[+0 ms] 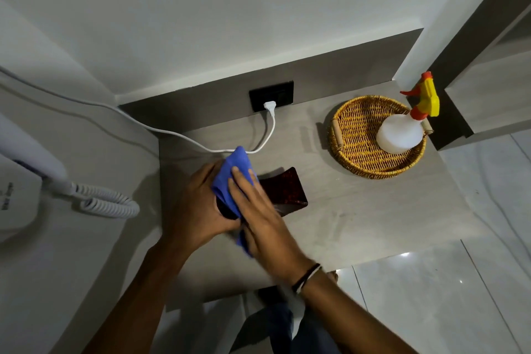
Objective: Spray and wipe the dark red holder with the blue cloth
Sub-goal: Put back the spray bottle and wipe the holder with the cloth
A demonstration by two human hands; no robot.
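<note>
The dark red holder stands on the grey counter, its flared rim showing to the right of my hands. My left hand grips the holder's left side. My right hand lies flat over the blue cloth and presses it against the holder. The cloth bunches up above my fingers, and a corner of it hangs below my right palm. The white spray bottle, with a yellow and orange trigger head, stands in the wicker basket at the right, apart from both hands.
A white cable runs from a black wall socket across the counter behind the cloth. A white wall-mounted hair dryer with a coiled cord is on the left wall. Tiled floor lies beyond the counter's right edge.
</note>
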